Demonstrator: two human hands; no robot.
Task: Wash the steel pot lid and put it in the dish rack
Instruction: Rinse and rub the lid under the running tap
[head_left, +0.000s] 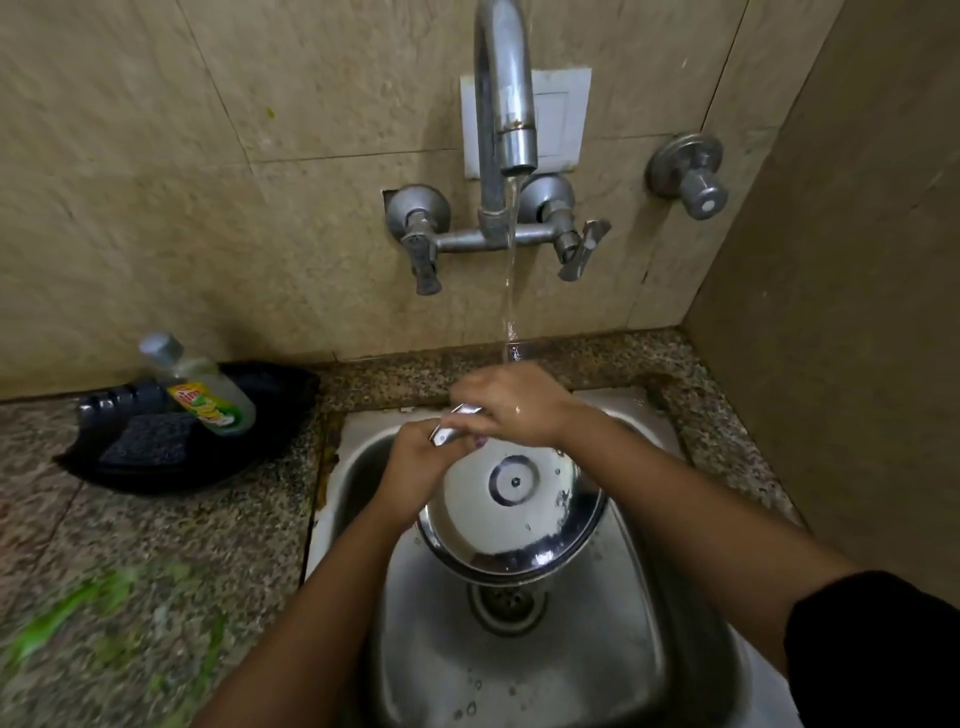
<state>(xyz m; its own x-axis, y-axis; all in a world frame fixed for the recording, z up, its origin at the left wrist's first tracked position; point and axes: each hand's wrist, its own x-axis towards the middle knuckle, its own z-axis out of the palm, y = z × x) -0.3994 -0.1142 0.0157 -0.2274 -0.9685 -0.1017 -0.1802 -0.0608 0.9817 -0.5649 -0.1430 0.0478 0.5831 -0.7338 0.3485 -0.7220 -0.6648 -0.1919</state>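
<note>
Nearest to us, two bare arms reach in from the bottom edge, and a black sleeve (878, 649) on the right arm is cut off by the corner. On the near left, something green (78, 613) lies on the speckled counter (156, 519), but it is too blurry to tell what it is. The arms go out over a steel sink (519, 675) with a round drain (507, 603) in the bottom. Above the drain is the steel pot lid (511, 519), tipped up with its shiny inside facing us and its near rim low in the sink. The left hand (415, 467) holds the lid at its far left edge, and its fingers are closed on a small shiny metal piece there. The right hand (514, 405) is curled over the far edge of the lid, fingers closed on the same shiny bit, so that part is mostly hidden. Water (510, 291) runs down from the tap (506, 104) onto the right hand. Farther left on the counter sits a black tray (249, 462) holding a dish soap bottle (208, 395) lying tilted and a dark scrub pad (150, 441). On the far wall, right of the tap, is another round knob (688, 174).
</note>
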